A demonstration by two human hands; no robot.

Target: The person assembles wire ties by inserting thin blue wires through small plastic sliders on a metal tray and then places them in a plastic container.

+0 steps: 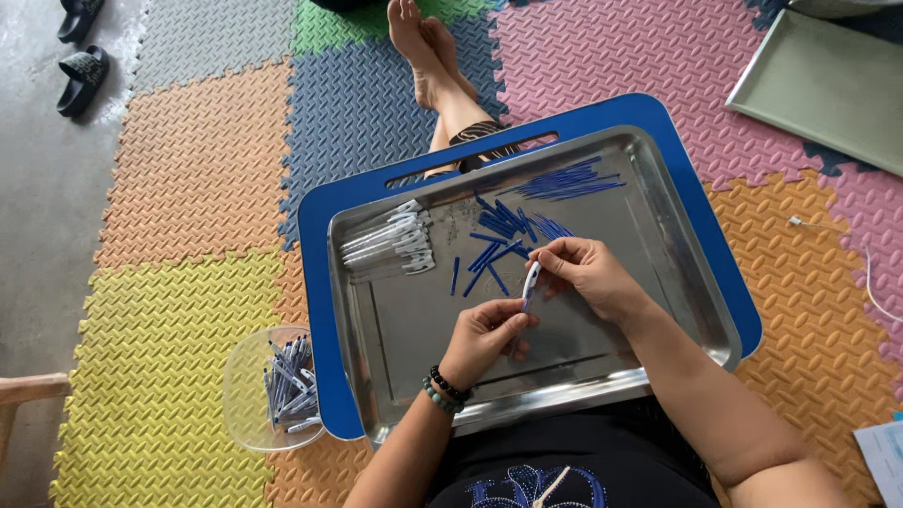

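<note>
So both hands are working one little white pen barrel [531,282] over the middle of a shiny steel tray [677,282]. The right hand [588,273] has its fingers curled in tight, pinching the upper end of the barrel between thumb and fingertips. The left hand [484,334] is curled up just below it, fingertips closed around the lower end, so neither hand is spread open at all. The left wrist has two beaded bracelets [444,389] on it, one dark and one teal.

The tray sits on a blue lap table [315,282] across the person's legs. In the tray, just beyond the hands, there's a loose scatter of blue caps [499,235], and further back near the far rim a tidy bunch of thin blue refills [564,181]. Over on the left part of the tray is a stacked row of white pens [388,245] lying side by side.

Off the table's left near corner, a clear plastic bowl [246,376] sits on the colourful foam mat [188,188], holding more blue and white pen parts.
</note>
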